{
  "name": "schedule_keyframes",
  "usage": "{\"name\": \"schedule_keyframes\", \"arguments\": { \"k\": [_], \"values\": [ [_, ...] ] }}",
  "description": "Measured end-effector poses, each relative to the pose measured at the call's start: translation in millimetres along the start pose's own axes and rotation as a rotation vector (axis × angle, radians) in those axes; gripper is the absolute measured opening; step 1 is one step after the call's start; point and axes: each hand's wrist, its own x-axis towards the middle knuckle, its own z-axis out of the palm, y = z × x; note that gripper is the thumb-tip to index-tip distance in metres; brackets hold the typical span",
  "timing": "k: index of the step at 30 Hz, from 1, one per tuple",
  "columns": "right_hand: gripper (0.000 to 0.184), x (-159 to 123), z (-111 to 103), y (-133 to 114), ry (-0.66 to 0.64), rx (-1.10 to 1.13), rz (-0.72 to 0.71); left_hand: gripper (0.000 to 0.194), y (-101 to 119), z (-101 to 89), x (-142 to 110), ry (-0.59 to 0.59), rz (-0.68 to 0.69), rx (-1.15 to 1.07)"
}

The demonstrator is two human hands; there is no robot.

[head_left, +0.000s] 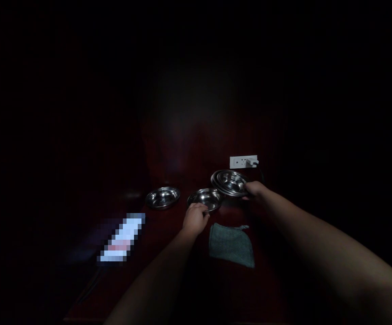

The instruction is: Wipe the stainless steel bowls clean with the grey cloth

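A stack of shiny metal plates (232,181) is in my right hand (255,189), which is closed on the stack's right edge. The stack is tilted, and its left side overlaps the back right of a single metal plate (207,197). My left hand (196,219) is closed at that plate's near rim, its fingers curled over the edge; the thumb side is partly in shadow. Further left, another metal plate (163,197) lies by itself on the dark red table. Just in front of my hands a folded green cloth (231,245) lies flat.
A lit screen (123,239), blurred into blocks, lies at the left with a cable running from it. On the back wall is a white power socket (240,162) with a plug (252,161) and a dark cord. The surroundings are very dark.
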Motion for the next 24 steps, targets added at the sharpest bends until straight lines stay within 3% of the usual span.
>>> {"name": "schedule_keyframes", "arguments": {
  "k": [6, 12, 15, 20, 24],
  "values": [
    [0.034, -11.3, 15.6, -8.9, -0.022, -0.134, -0.041, 0.014, 4.0, 6.0, -0.1, -0.039, 0.060, -0.087],
    [0.026, -10.5, 24.1, -3.4, 0.058, -0.288, -0.093, 0.013, 8.4, 3.6, 1.0, -0.014, 0.063, -0.165],
    [0.037, -5.5, 25.8, 0.3, 0.081, -0.340, -0.105, 0.024, 5.8, 2.9, 1.3, 0.053, -0.017, -0.152],
    [0.043, -2.4, 31.7, 4.3, 0.050, -0.392, -0.105, 0.063, 0.9, 6.0, 0.9, 0.082, -0.122, -0.182],
    [0.035, 0.0, 34.6, 7.5, 0.048, -0.401, -0.109, 0.067, 3.5, 4.9, 0.6, 0.035, -0.106, -0.193]
  ]
}}
